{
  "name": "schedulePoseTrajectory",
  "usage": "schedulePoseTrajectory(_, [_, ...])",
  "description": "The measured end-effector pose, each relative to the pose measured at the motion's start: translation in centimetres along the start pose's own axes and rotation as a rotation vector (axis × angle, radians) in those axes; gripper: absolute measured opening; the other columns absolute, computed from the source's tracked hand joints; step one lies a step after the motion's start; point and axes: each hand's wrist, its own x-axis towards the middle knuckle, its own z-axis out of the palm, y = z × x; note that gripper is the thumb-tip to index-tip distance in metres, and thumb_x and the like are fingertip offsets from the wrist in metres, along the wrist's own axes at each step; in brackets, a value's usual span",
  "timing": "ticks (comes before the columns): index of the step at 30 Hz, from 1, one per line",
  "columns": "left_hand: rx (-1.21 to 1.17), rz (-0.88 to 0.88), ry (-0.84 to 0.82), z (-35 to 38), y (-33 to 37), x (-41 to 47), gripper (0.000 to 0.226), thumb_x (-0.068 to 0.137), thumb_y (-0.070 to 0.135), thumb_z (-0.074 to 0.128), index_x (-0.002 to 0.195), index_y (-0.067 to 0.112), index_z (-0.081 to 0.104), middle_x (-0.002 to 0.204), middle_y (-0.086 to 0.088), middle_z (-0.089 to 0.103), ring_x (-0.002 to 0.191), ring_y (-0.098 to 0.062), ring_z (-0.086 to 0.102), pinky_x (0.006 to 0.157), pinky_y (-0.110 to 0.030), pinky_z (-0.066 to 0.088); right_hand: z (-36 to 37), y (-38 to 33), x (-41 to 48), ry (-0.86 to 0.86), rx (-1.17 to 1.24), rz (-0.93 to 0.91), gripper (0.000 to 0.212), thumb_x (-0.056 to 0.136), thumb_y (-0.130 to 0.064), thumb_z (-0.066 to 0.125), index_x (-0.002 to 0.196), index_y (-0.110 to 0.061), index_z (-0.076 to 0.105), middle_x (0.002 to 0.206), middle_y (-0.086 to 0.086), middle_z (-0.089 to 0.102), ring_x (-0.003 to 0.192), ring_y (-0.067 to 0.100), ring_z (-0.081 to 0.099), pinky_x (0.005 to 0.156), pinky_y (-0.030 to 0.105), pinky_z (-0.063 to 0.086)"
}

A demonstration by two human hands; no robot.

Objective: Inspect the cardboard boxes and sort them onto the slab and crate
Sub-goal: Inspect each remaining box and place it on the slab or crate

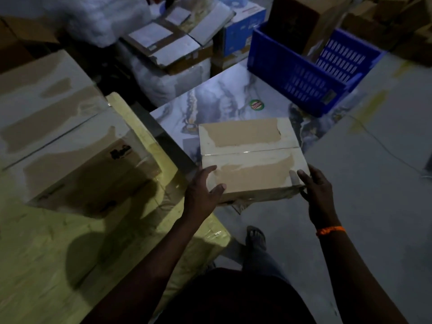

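Observation:
A small taped cardboard box (250, 155) lies over the near edge of the marbled slab (219, 97). My left hand (202, 191) grips its near left corner, and my right hand (315, 190) grips its near right corner with the thumb on top. Whether the box rests on the slab or hangs just above it, I cannot tell. Behind the slab on the right stands a blue plastic crate (301, 76) with a tall cardboard box (301, 22) standing inside it.
A large taped carton (58, 127) sits on a yellow wrapped bundle (46, 249) at my left. Flat opened cartons (168, 40) and a blue printed box (240, 31) are stacked behind the slab. Grey floor (374, 171) stretches right. My sandalled foot (256, 237) is below the box.

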Motion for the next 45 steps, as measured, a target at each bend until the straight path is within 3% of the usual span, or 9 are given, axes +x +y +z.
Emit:
schedulePoseTrajectory(8, [0.015, -0.051, 0.003, 2.8, 0.5, 4.4, 0.053, 0.086, 0.025, 0.078, 0.135, 0.019, 0.059, 0.136, 0.0, 0.057, 0.125, -0.016, 0.051, 0.095, -0.029, 0.045, -0.5, 1.2, 5.8, -0.055, -0.014, 0.039, 0.038, 0.093, -0.031, 0.076, 0.129, -0.022, 0.07, 0.123, -0.003, 0.074, 0.116, 0.022, 0.067, 0.093, 0.044, 0.055])
schedulePoseTrajectory(18, [0.07, -0.076, 0.055, 6.6, 2.2, 8.9, 0.056, 0.094, 0.034, 0.07, 0.144, 0.023, 0.048, 0.148, 0.007, 0.042, 0.128, 0.007, 0.029, 0.103, -0.026, 0.037, -1.2, -0.5, 14.2, -0.126, -0.095, 0.022, 0.037, 0.09, -0.04, 0.076, 0.123, -0.025, 0.071, 0.121, -0.001, 0.073, 0.11, 0.021, 0.067, 0.087, 0.04, 0.055])
schedulePoseTrajectory(23, [0.081, -0.153, 0.043, 7.1, 2.3, 10.0, 0.062, 0.092, 0.041, 0.07, 0.146, 0.03, 0.043, 0.156, 0.004, 0.038, 0.14, -0.013, 0.035, 0.106, -0.026, 0.034, -1.0, -0.6, 16.9, -0.088, -0.201, -0.018, 0.034, 0.093, -0.032, 0.077, 0.117, -0.009, 0.068, 0.114, 0.009, 0.072, 0.11, 0.027, 0.068, 0.088, 0.045, 0.058])
schedulePoseTrajectory(26, [0.053, -0.218, 0.034, 6.8, 1.5, 10.7, 0.073, 0.086, 0.047, 0.075, 0.147, 0.034, 0.037, 0.155, 0.001, 0.04, 0.139, -0.02, 0.041, 0.108, -0.04, 0.044, -0.4, -1.3, 18.3, -0.122, -0.272, -0.006, 0.035, 0.092, -0.037, 0.076, 0.115, -0.011, 0.068, 0.111, 0.008, 0.072, 0.106, 0.029, 0.069, 0.083, 0.045, 0.059])
schedulePoseTrajectory(31, [-0.084, -0.295, 0.076, 5.5, 1.6, 13.6, 0.081, 0.083, 0.027, 0.082, 0.15, 0.023, 0.037, 0.147, -0.004, 0.051, 0.129, -0.02, 0.054, 0.101, -0.047, 0.053, 0.7, -3.4, 21.3, -0.233, -0.396, 0.01, 0.061, 0.091, -0.045, 0.075, 0.14, -0.012, 0.059, 0.135, 0.008, 0.066, 0.121, 0.026, 0.063, 0.101, 0.042, 0.052])
schedulePoseTrajectory(34, [-0.117, -0.448, 0.027, 4.8, 1.8, 16.1, 0.094, 0.077, 0.036, 0.085, 0.154, 0.015, 0.035, 0.149, -0.008, 0.051, 0.131, -0.026, 0.055, 0.105, -0.047, 0.049, 1.4, -4.9, 22.7, -0.285, -0.468, -0.046, 0.07, 0.091, -0.05, 0.073, 0.147, -0.014, 0.052, 0.145, 0.01, 0.059, 0.13, 0.028, 0.056, 0.107, 0.047, 0.048])
schedulePoseTrajectory(37, [-0.251, -0.454, -0.077, 4.5, 2.3, 17.6, 0.067, 0.083, 0.015, 0.081, 0.142, 0.008, 0.051, 0.137, -0.013, 0.061, 0.126, -0.031, 0.058, 0.103, -0.044, 0.05, 2.5, -6.0, 22.8, -0.384, -0.513, -0.022, 0.054, 0.094, -0.047, 0.071, 0.136, -0.015, 0.06, 0.14, 0.01, 0.062, 0.129, 0.029, 0.057, 0.103, 0.04, 0.046])
schedulePoseTrajectory(40, [-0.305, -0.465, -0.092, 4.3, 2.7, 17.8, 0.063, 0.079, 0.008, 0.081, 0.137, 0.008, 0.056, 0.129, -0.014, 0.066, 0.12, -0.034, 0.062, 0.1, -0.051, 0.052, 3.2, -7.2, 21.7, -0.437, -0.486, -0.036, 0.025, 0.098, -0.036, 0.069, 0.117, -0.022, 0.061, 0.12, 0.005, 0.066, 0.115, 0.024, 0.061, 0.091, 0.031, 0.043])
schedulePoseTrajectory(45, [-0.361, -0.314, 0.01, 3.6, 4.2, 16.9, 0.072, 0.077, -0.016, 0.074, 0.141, 0.003, 0.048, 0.123, -0.001, 0.061, 0.114, -0.02, 0.06, 0.08, -0.017, 0.053, 2.8, -8.1, 20.3, -0.371, -0.302, -0.041, 0.039, 0.098, -0.029, 0.07, 0.135, -0.02, 0.059, 0.117, -0.013, 0.066, 0.103, -0.007, 0.06, 0.079, 0.01, 0.047])
